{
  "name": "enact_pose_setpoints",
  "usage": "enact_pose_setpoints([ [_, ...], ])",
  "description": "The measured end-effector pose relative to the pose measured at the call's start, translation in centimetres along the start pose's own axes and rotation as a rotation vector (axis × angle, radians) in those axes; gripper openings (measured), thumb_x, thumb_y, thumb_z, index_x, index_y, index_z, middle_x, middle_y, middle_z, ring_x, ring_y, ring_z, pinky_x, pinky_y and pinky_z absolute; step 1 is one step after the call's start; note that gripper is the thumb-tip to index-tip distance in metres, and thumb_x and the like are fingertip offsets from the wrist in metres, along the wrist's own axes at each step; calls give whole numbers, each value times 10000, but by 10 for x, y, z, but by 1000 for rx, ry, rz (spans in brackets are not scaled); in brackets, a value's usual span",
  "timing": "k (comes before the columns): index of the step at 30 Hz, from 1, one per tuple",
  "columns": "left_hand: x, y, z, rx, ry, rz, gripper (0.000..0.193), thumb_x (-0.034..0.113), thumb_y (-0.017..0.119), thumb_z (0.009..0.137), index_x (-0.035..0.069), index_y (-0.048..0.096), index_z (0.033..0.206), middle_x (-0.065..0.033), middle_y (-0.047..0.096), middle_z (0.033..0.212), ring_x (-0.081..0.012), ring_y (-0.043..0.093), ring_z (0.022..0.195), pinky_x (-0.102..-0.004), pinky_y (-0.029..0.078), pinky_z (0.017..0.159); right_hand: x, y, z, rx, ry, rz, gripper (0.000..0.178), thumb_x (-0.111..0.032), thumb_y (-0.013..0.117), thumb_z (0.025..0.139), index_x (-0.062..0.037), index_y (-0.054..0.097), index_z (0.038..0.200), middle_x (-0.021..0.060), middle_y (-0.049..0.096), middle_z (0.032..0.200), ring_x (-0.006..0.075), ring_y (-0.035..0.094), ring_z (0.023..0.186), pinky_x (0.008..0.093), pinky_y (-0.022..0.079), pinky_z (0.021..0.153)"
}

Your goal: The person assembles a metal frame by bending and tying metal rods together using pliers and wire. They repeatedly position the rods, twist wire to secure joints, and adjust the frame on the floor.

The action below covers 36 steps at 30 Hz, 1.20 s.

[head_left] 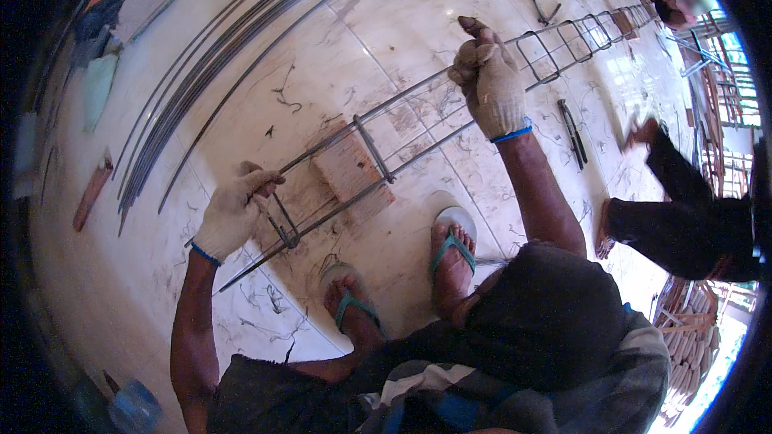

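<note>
A long rebar cage (374,147) of steel bars and square stirrups runs diagonally from the lower left to the upper right, resting partly on a reddish brick (354,169). My left hand (229,213), in a pale knitted glove with bare fingertips, is closed on the near end of the cage, where a bar meets a stirrup (281,223). My right hand (492,84), gloved alike, lies over the bars farther along. Its fingers are curled, one digit pointing up and left; whatever they grip is hidden.
A bundle of loose steel rods (189,84) curves across the upper left. Dark pincers (572,135) lie right of my forearm. Wire scraps litter the tiled floor around my sandalled feet (454,253). A person in dark clothes (675,225) is close on the right; another person (675,0) is farther off.
</note>
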<state>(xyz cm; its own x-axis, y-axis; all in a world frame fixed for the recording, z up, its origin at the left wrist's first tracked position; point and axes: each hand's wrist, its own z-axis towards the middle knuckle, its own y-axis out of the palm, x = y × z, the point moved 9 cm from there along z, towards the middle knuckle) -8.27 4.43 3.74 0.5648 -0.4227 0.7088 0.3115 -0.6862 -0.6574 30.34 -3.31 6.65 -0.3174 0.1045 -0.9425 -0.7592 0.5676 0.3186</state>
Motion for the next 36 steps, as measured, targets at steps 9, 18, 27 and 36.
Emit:
enact_pose_setpoints([
  [9, -14, -36, -1, 280, -98, -87, 317, 131, 530, 1002, -37, 697, 1212, -136, 648, 1105, -234, 652, 1025, -364, 548, 948, 5, -3, 4, -125, -79, 261, 486, -336, 569, 1112, 9, 503, 1449, 17, 600, 916, 117, 513, 756, 289, 471, 712],
  [18, -34, -21, 2, 271, -204, -300, 279, 80, 505, 1048, -35, 706, 1203, -82, 653, 1071, -141, 599, 898, -275, 501, 802, 1, 10, -2, -120, -112, 216, 569, -407, 594, 1094, 41, 501, 1432, 24, 570, 853, 125, 505, 720, 295, 462, 691],
  [27, -45, -25, 2, 279, -330, -688, 347, -13, 514, 983, -37, 685, 1284, -20, 618, 1145, -110, 610, 974, -275, 558, 939, 7, -13, 17, -28, -50, 343, 545, -406, 552, 1107, -26, 486, 1491, -46, 422, 745, 92, 383, 683, 289, 369, 658],
  [36, -98, -33, 15, 664, -149, -1281, 475, 94, 628, 1007, 50, 546, 1472, -39, 638, 1177, -169, 645, 1114, -405, 558, 1042, 29, -6, 10, -170, 15, 589, 527, -362, 590, 1081, -68, 464, 1500, -12, 601, 846, 200, 670, 954, 561, 500, 1147],
])
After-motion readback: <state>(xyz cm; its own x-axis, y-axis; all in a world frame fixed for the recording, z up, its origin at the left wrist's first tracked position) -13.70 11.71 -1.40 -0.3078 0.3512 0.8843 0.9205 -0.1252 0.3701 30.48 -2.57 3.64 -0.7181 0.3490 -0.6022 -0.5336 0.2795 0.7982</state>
